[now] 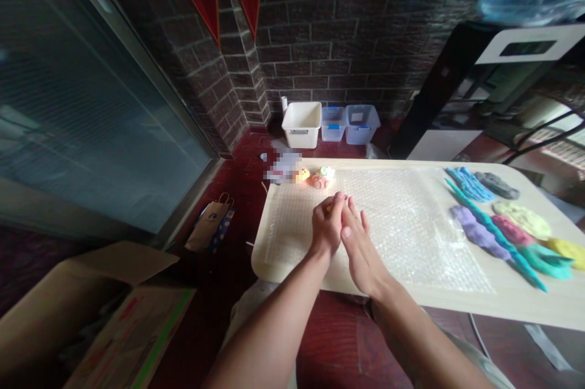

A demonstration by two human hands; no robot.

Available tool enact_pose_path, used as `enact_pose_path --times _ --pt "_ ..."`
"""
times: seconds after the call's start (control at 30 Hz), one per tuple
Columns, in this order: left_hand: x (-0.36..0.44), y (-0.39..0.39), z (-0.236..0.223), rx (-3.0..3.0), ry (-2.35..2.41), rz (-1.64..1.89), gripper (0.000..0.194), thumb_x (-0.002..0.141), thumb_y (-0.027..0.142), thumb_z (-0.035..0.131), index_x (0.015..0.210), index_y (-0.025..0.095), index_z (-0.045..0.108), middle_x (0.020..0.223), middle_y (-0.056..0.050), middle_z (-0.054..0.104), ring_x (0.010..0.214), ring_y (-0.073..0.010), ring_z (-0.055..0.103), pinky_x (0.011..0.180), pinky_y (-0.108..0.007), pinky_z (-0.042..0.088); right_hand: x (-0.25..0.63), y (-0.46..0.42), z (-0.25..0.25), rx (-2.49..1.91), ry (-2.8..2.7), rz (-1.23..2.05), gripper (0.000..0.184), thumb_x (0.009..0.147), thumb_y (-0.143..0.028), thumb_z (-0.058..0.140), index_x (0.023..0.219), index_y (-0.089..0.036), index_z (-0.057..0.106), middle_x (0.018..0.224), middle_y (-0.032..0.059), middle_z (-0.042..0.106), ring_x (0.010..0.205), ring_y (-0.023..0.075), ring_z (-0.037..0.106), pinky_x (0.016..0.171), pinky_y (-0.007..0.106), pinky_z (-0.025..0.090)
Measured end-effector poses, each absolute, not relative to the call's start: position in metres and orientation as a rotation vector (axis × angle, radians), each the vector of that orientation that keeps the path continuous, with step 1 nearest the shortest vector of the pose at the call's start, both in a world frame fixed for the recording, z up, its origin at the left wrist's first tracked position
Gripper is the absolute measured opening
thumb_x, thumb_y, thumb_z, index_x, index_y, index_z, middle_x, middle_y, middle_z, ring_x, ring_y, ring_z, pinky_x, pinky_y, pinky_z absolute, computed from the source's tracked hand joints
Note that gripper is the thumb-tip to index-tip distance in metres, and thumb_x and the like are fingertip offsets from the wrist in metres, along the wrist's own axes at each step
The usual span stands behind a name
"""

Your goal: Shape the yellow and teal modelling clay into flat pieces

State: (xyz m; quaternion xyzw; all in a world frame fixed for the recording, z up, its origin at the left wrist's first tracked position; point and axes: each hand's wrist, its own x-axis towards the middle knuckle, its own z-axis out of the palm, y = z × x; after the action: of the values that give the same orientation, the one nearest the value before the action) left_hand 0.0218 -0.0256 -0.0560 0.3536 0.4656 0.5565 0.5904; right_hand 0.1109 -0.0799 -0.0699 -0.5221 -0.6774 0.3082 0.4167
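Note:
My left hand (325,225) and my right hand (360,246) are pressed together above the near part of a bubble-wrap sheet (393,224). The left fingers are curled, and a bit of orange clay (329,208) shows among them. Against it lies the right palm, its fingers stretched out. What is between the palms is hidden. Beyond my hands stand small clay figures: a yellow one (302,176) and a pinkish-orange one with a pale green and white top (322,178). Lumps of modelling clay lie at the right, among them blue (470,184), purple (479,233) and yellow (567,250).
The pale table (457,302) carries a long teal clay strip (498,233). By the brick wall stand a white bin (302,127) and clear boxes (361,125). An open carton (132,334) and a paper bag (208,227) are left. Behind right stands a water dispenser (439,84).

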Motion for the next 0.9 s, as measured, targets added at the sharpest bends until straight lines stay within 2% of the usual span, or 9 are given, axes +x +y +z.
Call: enact_pose_path --times 0.07,0.13,0.2,0.27,0.4,0.63,0.73,0.83,0.9 --pt "0.018 -0.023 -0.056 0.888 1.109 1.263 0.045 0.090 0.058 0.071 0.072 0.017 0.069 0.064 -0.003 0.066 0.059 -0.0141 0.062 0.059 -0.026 0.048 0.117 -0.078 -0.067 -1.321 -1.586 0.695 0.066 0.109 -0.061 0.030 0.164 -0.026 0.040 0.171 0.0110 0.042 0.164 0.0352 0.026 0.131 0.068 0.015" --pt "0.016 -0.021 -0.056 0.841 1.117 1.261 0.046 0.087 0.058 0.075 0.067 0.018 0.063 0.056 0.002 0.057 0.047 -0.0097 0.051 0.049 -0.023 0.041 0.126 -0.071 -0.065 -1.301 -1.405 0.657 0.061 0.108 -0.060 0.036 0.154 -0.024 0.052 0.163 0.0151 0.052 0.154 0.0367 0.043 0.125 0.066 0.031" --pt "0.018 -0.019 -0.056 0.776 1.097 1.271 0.050 0.084 0.057 0.077 0.061 0.020 0.052 0.050 0.006 0.047 0.041 -0.0070 0.042 0.042 -0.022 0.033 0.135 -0.062 -0.064 -1.255 -1.232 0.683 0.054 0.107 -0.060 0.041 0.139 -0.022 0.061 0.149 0.0175 0.062 0.140 0.0366 0.057 0.114 0.061 0.046" --pt "0.021 -0.016 -0.057 0.755 1.086 1.238 0.055 0.084 0.056 0.076 0.056 0.023 0.042 0.045 0.009 0.037 0.035 -0.0057 0.034 0.037 -0.021 0.025 0.140 -0.055 -0.065 -1.221 -1.101 0.743 0.047 0.105 -0.059 0.045 0.126 -0.022 0.066 0.138 0.0172 0.067 0.126 0.0351 0.065 0.101 0.054 0.055" --pt "0.033 -0.013 -0.058 0.746 1.065 1.156 0.056 0.086 0.055 0.072 0.053 0.024 0.038 0.040 0.009 0.032 0.030 -0.0056 0.028 0.034 -0.022 0.019 0.139 -0.050 -0.071 -1.210 -1.047 0.874 0.041 0.103 -0.057 0.049 0.117 -0.023 0.068 0.129 0.0142 0.069 0.111 0.0306 0.069 0.088 0.045 0.057" --pt "0.052 -0.023 -0.049 0.753 1.024 1.013 0.051 0.085 0.059 0.072 0.058 0.022 0.049 0.042 0.008 0.035 0.031 -0.0069 0.031 0.033 -0.022 0.020 0.140 -0.054 -0.075 -1.247 -1.145 0.890 0.040 0.105 -0.055 0.046 0.117 -0.024 0.068 0.115 0.0098 0.072 0.091 0.0248 0.065 0.084 0.041 0.056" --pt "0.055 -0.027 -0.046 0.756 1.021 0.968 0.052 0.084 0.061 0.073 0.059 0.023 0.048 0.043 0.008 0.035 0.033 -0.0068 0.031 0.033 -0.022 0.020 0.143 -0.057 -0.073 -1.256 -1.157 0.897 0.040 0.106 -0.054 0.045 0.116 -0.024 0.070 0.108 0.0079 0.072 0.087 0.0234 0.063 0.083 0.040 0.055" --pt "0.052 -0.028 -0.046 0.721 0.996 0.871 0.059 0.083 0.069 0.070 0.056 0.024 0.042 0.041 0.008 0.031 0.032 -0.0069 0.029 0.034 -0.021 0.018 0.145 -0.061 -0.067 -1.246 -1.192 0.927 0.044 0.106 -0.054 0.045 0.117 -0.022 0.072 0.101 0.0069 0.073 0.085 0.0229 0.065 0.080 0.038 0.056" --pt "0.048 -0.025 -0.048 0.653 0.966 0.751 0.066 0.085 0.078 0.060 0.053 0.025 0.039 0.039 0.008 0.029 0.031 -0.0066 0.026 0.034 -0.022 0.014 0.147 -0.062 -0.063 -1.242 -1.216 0.977 0.044 0.105 -0.054 0.049 0.117 -0.020 0.074 0.092 0.0060 0.072 0.080 0.0223 0.066 0.073 0.036 0.057"
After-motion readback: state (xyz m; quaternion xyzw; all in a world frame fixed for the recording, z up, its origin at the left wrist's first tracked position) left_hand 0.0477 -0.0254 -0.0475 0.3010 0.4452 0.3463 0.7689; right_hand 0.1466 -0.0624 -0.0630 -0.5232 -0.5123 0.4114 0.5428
